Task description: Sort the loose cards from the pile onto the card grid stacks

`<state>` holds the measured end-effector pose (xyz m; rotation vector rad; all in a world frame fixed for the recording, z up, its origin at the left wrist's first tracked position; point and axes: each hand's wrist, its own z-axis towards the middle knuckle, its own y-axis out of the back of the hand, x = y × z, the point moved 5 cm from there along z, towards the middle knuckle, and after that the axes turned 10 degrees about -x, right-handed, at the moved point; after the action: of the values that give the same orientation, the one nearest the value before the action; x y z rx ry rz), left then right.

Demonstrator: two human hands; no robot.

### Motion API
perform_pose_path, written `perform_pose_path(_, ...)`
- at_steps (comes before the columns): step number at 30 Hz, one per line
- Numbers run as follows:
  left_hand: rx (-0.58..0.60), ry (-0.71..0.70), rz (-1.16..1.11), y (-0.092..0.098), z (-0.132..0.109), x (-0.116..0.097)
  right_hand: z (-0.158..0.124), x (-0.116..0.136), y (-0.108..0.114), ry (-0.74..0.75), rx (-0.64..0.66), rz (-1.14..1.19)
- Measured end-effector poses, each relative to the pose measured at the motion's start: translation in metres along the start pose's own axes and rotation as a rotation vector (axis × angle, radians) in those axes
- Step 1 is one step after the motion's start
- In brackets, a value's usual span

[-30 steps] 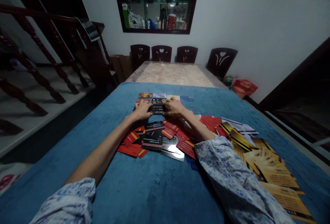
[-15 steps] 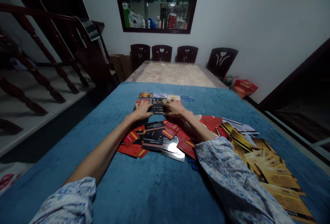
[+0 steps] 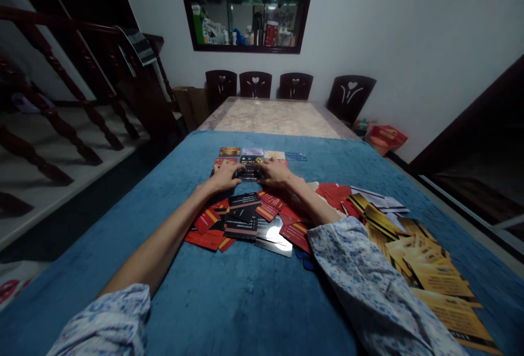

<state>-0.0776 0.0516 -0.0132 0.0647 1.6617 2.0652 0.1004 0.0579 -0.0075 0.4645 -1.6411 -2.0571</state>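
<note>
Between my two hands a black card (image 3: 249,172) with pale print lies on the cloth. My left hand (image 3: 225,174) grips its left edge, thumb and fingers drawn in. At the opposite edge my right hand (image 3: 275,172) is closed in the same way. Just beyond is a black-and-gold card (image 3: 251,160), with a red card (image 3: 226,161) to its left, partly behind my left fingers. The far row holds a gold-brown card (image 3: 230,152), a lilac card (image 3: 252,152), a cream card (image 3: 274,155) and a blue card (image 3: 296,156).
Nearer me lies a loose heap of black cards (image 3: 240,227) and red cards (image 3: 207,218). Many yellow cards (image 3: 436,268) are fanned at the right, beside white cards (image 3: 380,200). A blue cloth (image 3: 172,268) covers the near table; several chairs (image 3: 256,84) stand behind.
Both hands stay at the black card with hardly any movement; my fingers shift slightly along its edges. The whole view has drifted a little.
</note>
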Motion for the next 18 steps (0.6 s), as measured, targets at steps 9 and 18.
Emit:
perform_pose_path(9,-0.002,-0.012,0.018,-0.0027,0.0016,0.0031,-0.0008,-0.0005,0.0000,0.004,0.012,0.024)
perform_pose_path(18,0.039,0.009,0.021,0.0003,0.0003,-0.0006,-0.0003,-0.0017,-0.0017,0.000,0.023,0.026)
